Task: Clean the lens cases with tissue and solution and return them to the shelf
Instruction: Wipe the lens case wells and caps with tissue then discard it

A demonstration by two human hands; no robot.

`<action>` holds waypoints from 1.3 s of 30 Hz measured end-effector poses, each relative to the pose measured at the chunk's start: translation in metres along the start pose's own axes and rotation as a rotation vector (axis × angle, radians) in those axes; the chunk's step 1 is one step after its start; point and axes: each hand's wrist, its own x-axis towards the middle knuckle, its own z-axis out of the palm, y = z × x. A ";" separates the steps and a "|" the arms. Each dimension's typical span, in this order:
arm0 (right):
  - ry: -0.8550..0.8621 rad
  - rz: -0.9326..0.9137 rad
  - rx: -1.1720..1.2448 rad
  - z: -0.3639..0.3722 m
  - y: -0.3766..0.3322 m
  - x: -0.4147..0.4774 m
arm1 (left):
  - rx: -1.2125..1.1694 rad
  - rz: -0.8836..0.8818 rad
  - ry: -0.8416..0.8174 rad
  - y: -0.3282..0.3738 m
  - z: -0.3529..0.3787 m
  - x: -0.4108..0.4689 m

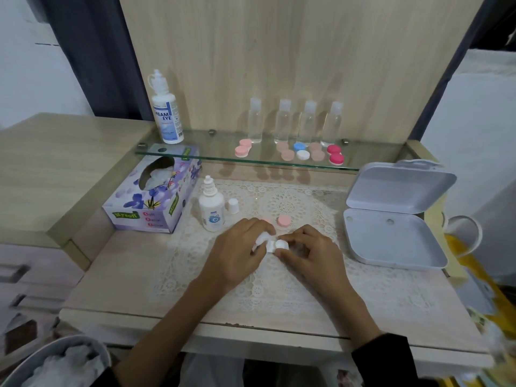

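At the table [117, 275], below the shelf [223, 160], left hand [237, 247] and right hand [312, 250] meet. The uncapped bottle [211, 210] beside the left could tip if a wipe swings wide. The right pinches the case [279, 245]; the left grips tissue [261, 238] against it.

Lettering is showing on two packages

The tall white bottle [165, 113] on the glass shelf [209, 152] is showing "REAM EYE" in blue capitals, with any letter before that turning out of view. The tissue box [152, 196] on the worktop [111, 289] is carrying a green label reading roughly "Mysoft", with "Soft" beside it and blurred lines below. The small bottle [212, 210] is showing print too small to read.
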 end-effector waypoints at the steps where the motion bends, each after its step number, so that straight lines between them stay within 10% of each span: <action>1: -0.003 0.002 0.001 0.000 0.000 0.000 | 0.007 0.019 -0.015 -0.001 -0.002 0.000; 14: -0.030 -0.021 -0.016 0.000 -0.001 0.000 | 0.224 0.202 -0.143 -0.004 -0.015 -0.002; 29: -0.031 -0.035 -0.049 0.000 0.001 0.002 | -0.053 -0.068 -0.053 -0.002 0.001 -0.012; 39: -0.028 -0.037 -0.059 0.001 0.003 0.002 | 0.205 -0.007 -0.048 0.001 0.005 -0.010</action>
